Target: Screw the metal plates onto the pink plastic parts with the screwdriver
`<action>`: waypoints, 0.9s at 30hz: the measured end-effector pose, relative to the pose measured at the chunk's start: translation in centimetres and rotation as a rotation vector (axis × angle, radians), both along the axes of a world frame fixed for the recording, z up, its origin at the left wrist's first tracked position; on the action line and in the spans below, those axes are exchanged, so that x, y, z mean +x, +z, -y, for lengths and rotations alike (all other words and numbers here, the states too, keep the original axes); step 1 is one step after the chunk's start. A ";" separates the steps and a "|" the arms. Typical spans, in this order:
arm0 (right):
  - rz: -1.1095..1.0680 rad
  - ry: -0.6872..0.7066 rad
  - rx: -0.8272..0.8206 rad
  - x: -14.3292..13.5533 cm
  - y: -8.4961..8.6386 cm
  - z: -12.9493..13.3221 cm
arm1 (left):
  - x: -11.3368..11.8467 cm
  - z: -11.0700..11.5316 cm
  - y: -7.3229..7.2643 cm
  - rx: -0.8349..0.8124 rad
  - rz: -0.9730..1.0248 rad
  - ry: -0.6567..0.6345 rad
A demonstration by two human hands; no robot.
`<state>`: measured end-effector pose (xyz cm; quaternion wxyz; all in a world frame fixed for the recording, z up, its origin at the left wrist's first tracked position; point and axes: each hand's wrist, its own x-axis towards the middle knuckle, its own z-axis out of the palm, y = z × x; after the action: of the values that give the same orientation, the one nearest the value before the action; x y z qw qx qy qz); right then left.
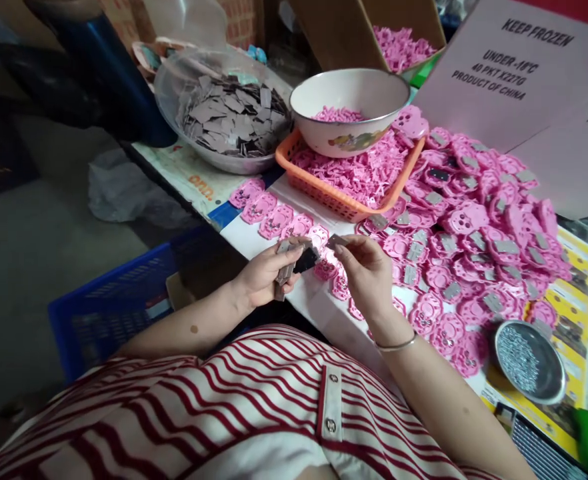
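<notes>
My left hand (269, 272) is closed around a small stack of flat grey and black plates (287, 263), held over the table's near edge. Between thumb and fingers, my right hand (369, 270) pinches one dark flat plate (335, 241) just to the right of that stack. Under and beyond both hands runs a line of pink plastic pieces (276, 220) on a white sheet. To the right of my right hand spreads a large heap of similar pink pieces (467, 220), many with a grey plate lying on them.
A clear bowl of grey plates (161, 90) stands back left. An enamel bowl (349, 93) sits in an orange basket (319, 200) of small pink parts. Screws fill a metal bowl (557, 377) at right. A white carton (514, 100) stands behind; a blue crate (109, 300) is lower left.
</notes>
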<state>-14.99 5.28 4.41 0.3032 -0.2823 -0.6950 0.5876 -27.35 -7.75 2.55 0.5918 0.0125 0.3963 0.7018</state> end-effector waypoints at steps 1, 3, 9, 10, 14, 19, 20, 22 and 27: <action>0.012 0.003 0.213 0.0 0.1 0.1 | 0.0 0.2 -0.1 -0.016 -0.003 0.001; 0.043 0.046 0.576 0.2 0.3 0.3 | 0.0 0.6 -0.2 -0.024 -0.004 -0.018; 0.063 0.389 0.740 0.6 0.6 -0.1 | -0.3 1.1 -0.5 0.051 0.010 -0.057; 0.069 0.402 0.729 0.6 0.6 -0.3 | -0.4 1.1 -0.6 0.049 -0.003 -0.051; 0.051 0.467 0.739 0.5 0.6 -0.6 | -0.5 0.9 -0.7 0.043 -0.085 -0.040; 0.072 0.429 0.358 -0.4 0.9 0.2 | -0.2 0.3 -0.7 0.020 -0.188 0.076; 0.099 0.380 0.209 -0.7 0.9 0.5 | -0.2 0.2 -0.7 0.009 -0.209 0.107; 0.177 0.304 -0.030 -1.5 0.9 0.9 | -0.4 0.2 -0.9 -0.005 -0.239 0.141; 0.255 0.252 -0.229 -4.4 1.3 0.9 | -1.5 0.7 -1.7 -0.008 -0.251 0.255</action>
<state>-19.37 4.42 5.68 0.1029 -0.2978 -0.6863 0.6556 -28.85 -8.45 0.81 0.4439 0.0472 0.4681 0.7626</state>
